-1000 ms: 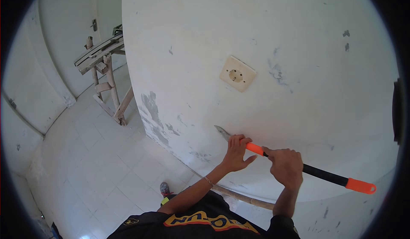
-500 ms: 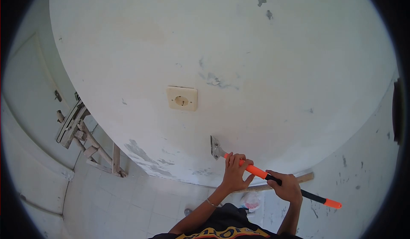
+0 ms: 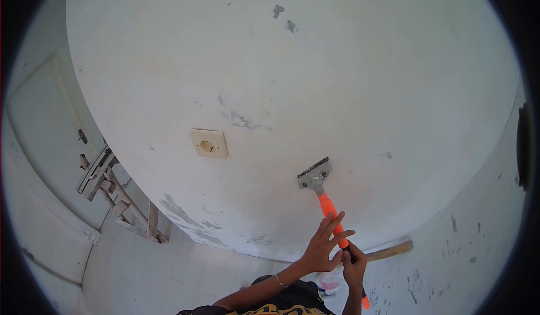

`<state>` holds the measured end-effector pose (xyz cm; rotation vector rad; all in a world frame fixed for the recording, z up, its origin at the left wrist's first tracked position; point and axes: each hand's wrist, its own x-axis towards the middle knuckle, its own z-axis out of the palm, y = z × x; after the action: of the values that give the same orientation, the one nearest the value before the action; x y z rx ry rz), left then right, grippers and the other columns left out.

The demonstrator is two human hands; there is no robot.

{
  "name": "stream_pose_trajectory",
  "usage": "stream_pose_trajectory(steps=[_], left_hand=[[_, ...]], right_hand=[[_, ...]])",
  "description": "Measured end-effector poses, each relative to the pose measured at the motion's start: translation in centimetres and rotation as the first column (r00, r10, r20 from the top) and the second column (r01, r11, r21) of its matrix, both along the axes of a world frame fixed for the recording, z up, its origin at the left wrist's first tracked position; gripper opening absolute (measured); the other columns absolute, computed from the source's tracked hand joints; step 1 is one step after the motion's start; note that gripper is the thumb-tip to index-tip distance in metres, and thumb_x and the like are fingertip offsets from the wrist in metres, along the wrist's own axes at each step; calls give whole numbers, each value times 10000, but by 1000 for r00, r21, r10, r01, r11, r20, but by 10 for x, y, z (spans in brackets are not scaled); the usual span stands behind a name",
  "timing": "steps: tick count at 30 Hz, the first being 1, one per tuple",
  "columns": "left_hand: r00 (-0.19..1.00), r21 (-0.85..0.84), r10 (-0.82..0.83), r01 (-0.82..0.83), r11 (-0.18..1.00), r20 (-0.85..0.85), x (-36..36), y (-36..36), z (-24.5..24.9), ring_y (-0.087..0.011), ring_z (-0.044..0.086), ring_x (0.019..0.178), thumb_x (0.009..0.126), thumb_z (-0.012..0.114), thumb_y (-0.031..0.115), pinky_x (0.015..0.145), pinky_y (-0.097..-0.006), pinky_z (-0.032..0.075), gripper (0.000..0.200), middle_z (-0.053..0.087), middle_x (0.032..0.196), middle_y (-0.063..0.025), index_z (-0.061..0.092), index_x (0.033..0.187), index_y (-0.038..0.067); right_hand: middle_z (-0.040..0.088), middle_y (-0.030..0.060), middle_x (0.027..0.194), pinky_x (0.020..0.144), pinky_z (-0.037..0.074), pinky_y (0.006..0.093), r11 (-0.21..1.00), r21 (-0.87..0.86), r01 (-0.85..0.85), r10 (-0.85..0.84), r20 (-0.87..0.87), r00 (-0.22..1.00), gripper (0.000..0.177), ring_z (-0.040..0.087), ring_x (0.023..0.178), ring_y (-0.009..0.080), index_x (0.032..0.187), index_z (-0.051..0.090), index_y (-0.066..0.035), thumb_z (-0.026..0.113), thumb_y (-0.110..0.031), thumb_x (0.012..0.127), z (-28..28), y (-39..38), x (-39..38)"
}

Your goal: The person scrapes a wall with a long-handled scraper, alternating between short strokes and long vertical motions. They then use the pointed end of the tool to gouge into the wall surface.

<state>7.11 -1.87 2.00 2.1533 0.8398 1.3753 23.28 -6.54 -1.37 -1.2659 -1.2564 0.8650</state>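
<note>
A long-handled scraper with an orange and black handle [image 3: 327, 204] stands slanted before the white wall [image 3: 360, 90]. Its metal head [image 3: 314, 175] is at the wall surface, right of and below the cream socket [image 3: 208, 144]. My left hand [image 3: 325, 246] rests against the orange upper handle with its fingers spread, the thumb near the shaft. Lower down, my right hand [image 3: 354, 263] is wrapped round the black part of the handle. The orange end of the handle shows below it.
A worn wooden stand [image 3: 121, 194] is at the left by a door [image 3: 50, 112]. A wooden strip [image 3: 390, 251] lies along the wall's foot at the right. A plastic bag [image 3: 330, 281] is on the floor beside my body.
The scraper's head has moved right and slightly up and turned, and the handle is now steeper. My left hand's fingers have spread from the handle. My right hand has moved left and down.
</note>
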Motion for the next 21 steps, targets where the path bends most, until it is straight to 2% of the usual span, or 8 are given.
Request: stream_pose_trajectory(steps=[5,7,9,11,15,16,19,21], left_hand=[[994,16,32,-34,999,102,6,13,29,-502,-10,1491,845,674,285,1179,-608,77,511,142,1635,-199,601,1335,156],[977,114,184,-196,974,105,11,19,46,-516,36,1483,851,644,301,1175,-595,162,515,172,1635,-172,583,1351,197],[965,123,238,-251,960,110,20,24,44,-519,34,1481,854,652,322,1171,-592,168,514,180,1632,-178,584,1347,196],[976,78,188,-197,977,111,29,24,33,-536,-15,1474,853,665,346,1171,-615,38,510,151,1626,-220,608,1323,155],[984,-14,176,-175,984,7,46,13,29,-554,62,1461,851,680,356,1167,-622,115,509,154,1625,-213,607,1326,190],[970,45,243,-242,969,-13,42,18,32,-546,121,1457,846,660,337,1138,-615,253,505,192,1629,-168,591,1335,233],[923,123,384,-385,915,26,31,26,61,-539,109,1463,845,662,341,1142,-612,250,508,202,1628,-157,591,1335,226],[910,113,409,-415,903,68,32,29,57,-526,94,1470,848,662,350,1147,-607,250,505,207,1626,-149,592,1333,226]], right_hand=[[681,68,906,704,457,251,991,48,-121,122,-18,992,376,555,772,91,1249,628,69,563,-5,886,27,29,-5],[680,64,915,710,454,252,986,12,-166,166,-88,982,373,551,778,91,1253,627,65,561,-9,894,33,37,-9],[680,62,937,710,444,240,979,31,-201,203,-97,974,368,544,789,85,1264,624,55,558,-25,911,38,42,-9],[677,53,953,707,441,235,971,14,-239,239,-95,966,362,543,797,82,1268,620,56,559,-51,927,31,41,4],[682,65,946,711,462,251,958,-7,-287,285,-113,952,353,568,792,103,1261,611,72,552,-76,947,16,45,30],[688,76,940,710,469,261,961,38,-273,275,-72,959,350,575,792,110,1259,610,72,551,-84,951,21,47,25],[702,108,904,700,480,289,960,61,-273,275,-35,961,331,593,764,129,1228,607,78,553,-109,960,36,53,8],[693,105,847,674,481,295,921,35,-389,386,69,920,317,620,743,141,1210,591,76,544,-120,965,48,56,3]])
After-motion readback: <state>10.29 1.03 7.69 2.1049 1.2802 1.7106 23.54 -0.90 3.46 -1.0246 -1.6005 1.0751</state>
